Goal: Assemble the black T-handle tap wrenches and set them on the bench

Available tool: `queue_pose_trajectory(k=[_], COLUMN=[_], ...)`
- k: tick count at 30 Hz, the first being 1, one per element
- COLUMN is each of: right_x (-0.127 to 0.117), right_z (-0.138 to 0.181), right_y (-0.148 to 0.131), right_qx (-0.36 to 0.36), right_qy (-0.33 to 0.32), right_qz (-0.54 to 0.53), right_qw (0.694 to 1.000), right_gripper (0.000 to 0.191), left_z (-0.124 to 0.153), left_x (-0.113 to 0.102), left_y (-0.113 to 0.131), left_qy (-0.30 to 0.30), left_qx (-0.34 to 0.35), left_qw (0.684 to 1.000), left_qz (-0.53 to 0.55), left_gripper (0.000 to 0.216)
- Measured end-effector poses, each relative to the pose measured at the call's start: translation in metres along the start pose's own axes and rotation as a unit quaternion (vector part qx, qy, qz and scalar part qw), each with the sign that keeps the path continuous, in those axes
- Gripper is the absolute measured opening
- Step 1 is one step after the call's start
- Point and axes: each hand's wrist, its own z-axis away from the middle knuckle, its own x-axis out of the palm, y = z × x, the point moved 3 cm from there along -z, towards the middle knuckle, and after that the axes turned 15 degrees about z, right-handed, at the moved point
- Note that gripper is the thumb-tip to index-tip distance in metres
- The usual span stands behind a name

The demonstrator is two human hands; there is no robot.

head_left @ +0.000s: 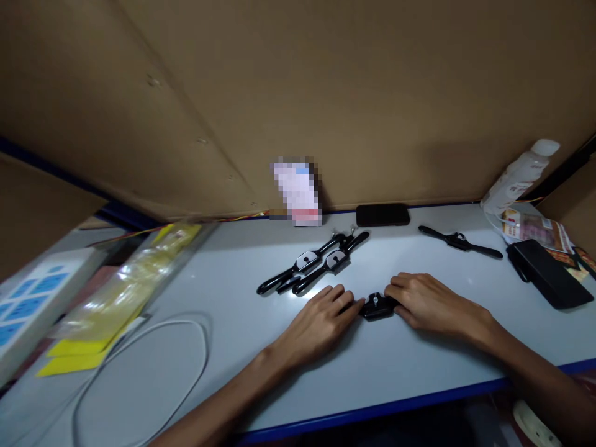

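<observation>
Both of my hands rest on a black tap wrench (377, 306) lying flat on the white table (261, 372). My left hand (321, 323) covers its left handle and my right hand (431, 303) covers its right handle, so only the middle body with a small screw shows. Just behind my hands lie two more black tap wrenches (315, 264) side by side, angled toward the back. A further black tap wrench (460, 241) lies alone at the back right.
A black phone (382, 215) lies against the cardboard back wall (326, 93). A black case (549, 273), printed packets (531, 226) and a white bottle (519, 176) sit at right. At left are clear bags with yellow cards (118, 292), a white box (28, 304) and a white cable (153, 347).
</observation>
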Motion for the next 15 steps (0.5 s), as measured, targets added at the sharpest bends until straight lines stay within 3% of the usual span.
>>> queue_pose_trajectory(k=[6, 15], right_x=[0.000, 0.027], right_z=[-0.006, -0.012], right_y=[0.000, -0.016], right_qx=[-0.028, -0.053], right_qy=[0.042, 0.152], right_qz=[-0.049, 0.110], right_qw=[0.998, 0.981], right_gripper=[0.021, 0.022], left_z=[0.000, 0.000], left_x=[0.002, 0.004], left_y=[-0.002, -0.006], left_qy=[0.000, -0.027], left_qx=[-0.026, -0.090], left_qw=[1.000, 0.992], left_qz=[0.017, 0.082], left_gripper=[0.024, 0.026])
